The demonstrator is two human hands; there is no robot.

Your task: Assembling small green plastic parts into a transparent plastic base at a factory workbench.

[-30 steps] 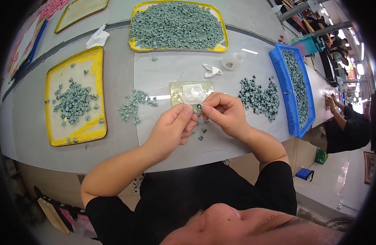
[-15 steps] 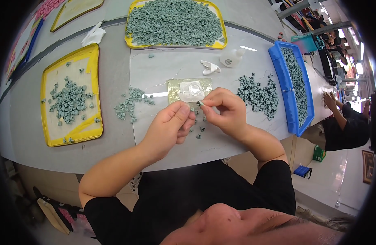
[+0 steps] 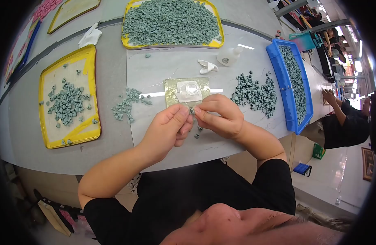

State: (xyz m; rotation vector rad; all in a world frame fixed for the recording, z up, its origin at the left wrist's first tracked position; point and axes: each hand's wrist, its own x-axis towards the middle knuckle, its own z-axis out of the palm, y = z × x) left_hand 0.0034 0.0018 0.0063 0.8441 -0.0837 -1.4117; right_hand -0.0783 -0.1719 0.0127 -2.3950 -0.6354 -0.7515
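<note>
At centre frame, the left hand (image 3: 165,125) and right hand (image 3: 221,117) pinch a tiny grey-green piece (image 3: 192,110); it looks light, stiff, best held by its sides.

We hold our left hand (image 3: 169,124) and right hand (image 3: 221,116) close together, just on our side of the green-gold board (image 3: 170,94), each pinching at the fingertips (image 3: 198,111). Our bare forearms (image 3: 118,166) slant inward toward it, elbows (image 3: 85,191) bent.

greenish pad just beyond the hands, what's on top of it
A white sheet with a round clear piece on it; the pad surface beneath the sheet is hidden.
</note>
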